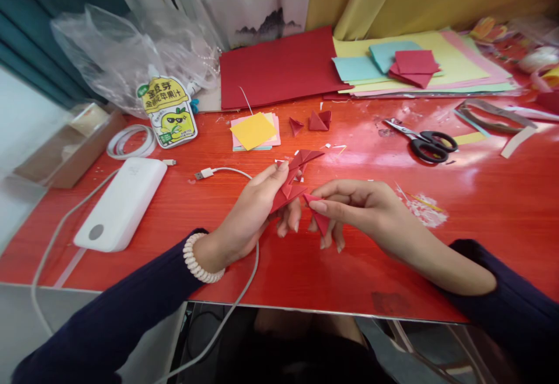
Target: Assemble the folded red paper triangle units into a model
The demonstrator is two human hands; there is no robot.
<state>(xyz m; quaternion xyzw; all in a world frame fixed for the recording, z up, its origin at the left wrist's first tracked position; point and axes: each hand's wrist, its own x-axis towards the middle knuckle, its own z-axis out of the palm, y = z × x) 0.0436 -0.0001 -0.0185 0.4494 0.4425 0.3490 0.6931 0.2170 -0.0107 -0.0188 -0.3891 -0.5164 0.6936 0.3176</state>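
Two hands, left hand [253, 212], right hand [358, 206], pinching red folded paper pieces [294, 180], unreadable juice pouch label [169, 111]

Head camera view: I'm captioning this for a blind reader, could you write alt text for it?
Two hands hold folded red paper pieces above a red table: the left hand grips a joined cluster, the right hand pinches a single piece. Scissors, coloured paper sheets and a white power bank lie around them.

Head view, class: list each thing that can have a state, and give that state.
left hand: gripping folded red paper cluster
right hand: pinching folded red paper piece
scissors: closed, lying flat
USB cable: plug end loose
plastic bag: crumpled
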